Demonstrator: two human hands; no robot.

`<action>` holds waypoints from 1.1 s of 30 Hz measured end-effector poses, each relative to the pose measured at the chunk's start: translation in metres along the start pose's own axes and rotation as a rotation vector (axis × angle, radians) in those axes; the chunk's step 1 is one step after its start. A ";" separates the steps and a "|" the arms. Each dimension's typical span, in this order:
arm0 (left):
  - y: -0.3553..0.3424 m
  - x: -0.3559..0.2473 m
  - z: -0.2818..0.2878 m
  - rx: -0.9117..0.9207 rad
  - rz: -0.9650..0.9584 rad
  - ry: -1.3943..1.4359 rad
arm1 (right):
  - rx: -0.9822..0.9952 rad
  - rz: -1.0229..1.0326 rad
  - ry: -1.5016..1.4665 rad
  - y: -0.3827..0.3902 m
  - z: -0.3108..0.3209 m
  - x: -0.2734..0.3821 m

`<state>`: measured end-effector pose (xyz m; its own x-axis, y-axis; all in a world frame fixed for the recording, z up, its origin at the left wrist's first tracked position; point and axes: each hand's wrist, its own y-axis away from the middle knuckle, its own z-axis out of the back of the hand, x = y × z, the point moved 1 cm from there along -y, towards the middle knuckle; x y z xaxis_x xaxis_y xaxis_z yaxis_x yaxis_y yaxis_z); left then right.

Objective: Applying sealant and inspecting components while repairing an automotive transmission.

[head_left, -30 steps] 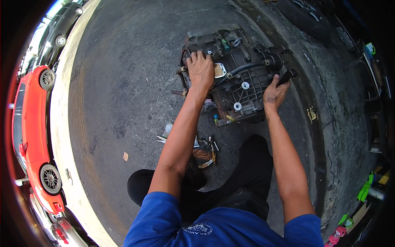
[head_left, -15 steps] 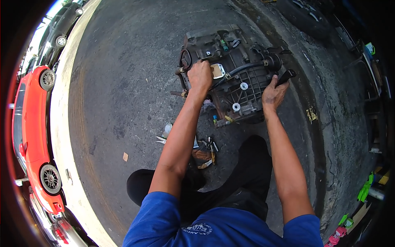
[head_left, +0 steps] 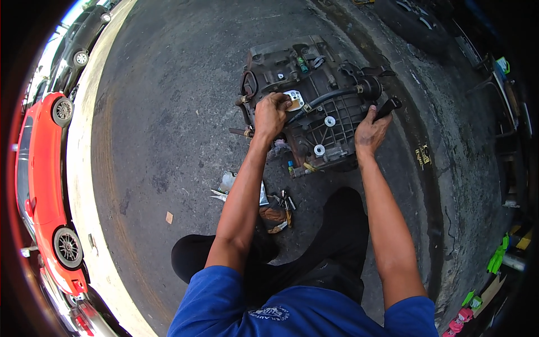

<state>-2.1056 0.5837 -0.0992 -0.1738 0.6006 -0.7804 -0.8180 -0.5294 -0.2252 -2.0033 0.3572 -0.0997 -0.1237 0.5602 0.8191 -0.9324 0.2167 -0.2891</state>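
A dark, grimy gearbox-like metal housing (head_left: 337, 135) lies on the ground before me. My left hand (head_left: 270, 119) has its fingers bent closed at the left edge of a small silver plate (head_left: 294, 100) with a tan middle on its top; what is under the fingertips is hidden. My right hand (head_left: 370, 132) grips a black bracket-like bar (head_left: 389, 106) at the housing's right. A black hose (head_left: 331, 95) crosses beside the plate. Two pale round washer-like pieces (head_left: 330, 121) show on the ribbed casing.
Hand tools (head_left: 286, 202), pliers (head_left: 219, 195) and a clear container (head_left: 227, 181) lie between my knees and the housing. A tan scrap (head_left: 169, 218) is on the ground. A red car (head_left: 48, 185) and dark cars line the left; a tyre (head_left: 410, 25) lies upper right.
My left hand has moved down and right from the housing's upper left to the plate's edge, fingers curling. My right hand still grips the bar. The view has shifted slightly.
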 end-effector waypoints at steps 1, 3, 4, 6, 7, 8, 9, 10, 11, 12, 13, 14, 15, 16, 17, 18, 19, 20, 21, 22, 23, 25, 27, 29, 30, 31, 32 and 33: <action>0.004 0.000 0.002 -0.001 0.000 -0.001 | 0.005 0.001 -0.003 0.001 0.000 0.001; 0.015 -0.003 0.004 -0.053 0.095 0.132 | 0.006 0.003 -0.002 0.001 0.000 0.000; 0.022 -0.005 0.007 -0.065 0.130 0.160 | 0.007 0.014 0.004 -0.001 -0.001 -0.003; 0.027 -0.005 0.019 -0.195 0.142 0.409 | 0.012 0.024 0.010 -0.002 -0.001 -0.006; 0.029 -0.003 0.028 -0.329 0.151 0.653 | 0.004 0.021 0.009 -0.002 -0.001 -0.006; 0.030 -0.001 0.037 -0.331 0.156 0.652 | -0.004 0.019 0.009 -0.002 0.000 -0.006; 0.029 0.001 0.055 -0.446 0.171 0.651 | 0.004 0.021 0.002 -0.001 0.000 -0.004; 0.029 0.008 0.068 -0.561 0.185 0.653 | 0.001 0.014 0.006 -0.001 0.000 -0.004; 0.029 0.015 0.080 -0.569 0.184 0.651 | -0.003 0.007 0.012 -0.002 0.001 -0.004; 0.031 0.030 0.093 -0.596 0.234 0.596 | 0.004 0.011 -0.001 -0.001 0.000 -0.001; 0.033 0.046 0.104 -0.619 0.287 0.544 | 0.009 -0.004 0.005 -0.001 -0.001 -0.001; 0.035 0.060 0.116 -0.627 0.333 0.500 | 0.015 -0.021 0.013 0.001 -0.003 -0.001; 0.037 0.074 0.129 -0.635 0.380 0.457 | 0.020 -0.017 0.005 0.001 -0.004 -0.001; 0.037 0.083 0.142 -0.651 0.398 0.439 | 0.018 -0.007 0.009 0.001 -0.005 -0.002; 0.036 0.091 0.158 -0.686 0.381 0.436 | 0.015 0.004 0.010 0.000 -0.007 -0.001; 0.031 0.094 0.172 -0.704 0.358 0.419 | 0.011 0.010 0.010 -0.001 -0.007 -0.001; 0.024 0.091 0.188 -0.727 0.367 0.406 | -0.008 0.020 0.010 -0.003 -0.005 -0.002; 0.018 0.087 0.206 -0.748 0.374 0.396 | -0.031 0.031 0.010 -0.006 -0.001 -0.002; 0.014 0.083 0.230 -0.769 0.337 0.414 | -0.041 0.037 0.004 -0.006 0.002 -0.002; 0.008 0.082 0.256 -0.793 0.290 0.438 | -0.035 0.027 0.013 -0.007 0.004 -0.002; 0.008 0.086 0.287 -0.819 0.228 0.428 | -0.034 0.022 0.008 -0.008 0.004 0.001; 0.013 0.090 0.340 -0.850 0.179 0.337 | 0.003 -0.016 0.012 -0.004 0.002 0.000; 0.029 0.096 0.385 -0.802 0.275 0.195 | 0.031 -0.058 0.026 0.001 -0.006 -0.010; 0.060 0.103 0.413 -0.728 0.418 -0.051 | 0.057 -0.103 0.013 0.009 -0.004 -0.004; 0.081 0.110 0.421 -0.750 0.427 -0.091 | 0.052 -0.124 0.008 0.011 -0.003 0.000; 0.095 0.116 0.414 -0.745 0.413 -0.056 | 0.021 -0.126 0.050 0.005 0.000 -0.006; 0.122 0.127 0.422 -0.756 0.426 -0.116 | 0.030 -0.133 0.051 0.004 0.001 -0.004; 0.160 0.145 0.439 -0.786 0.451 -0.170 | 0.024 -0.131 0.022 0.006 0.000 0.002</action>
<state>-2.5026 0.8491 0.0072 -0.5148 0.2860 -0.8082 -0.0565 -0.9520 -0.3008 -2.0095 0.3596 -0.0994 0.0071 0.5462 0.8376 -0.9480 0.2702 -0.1681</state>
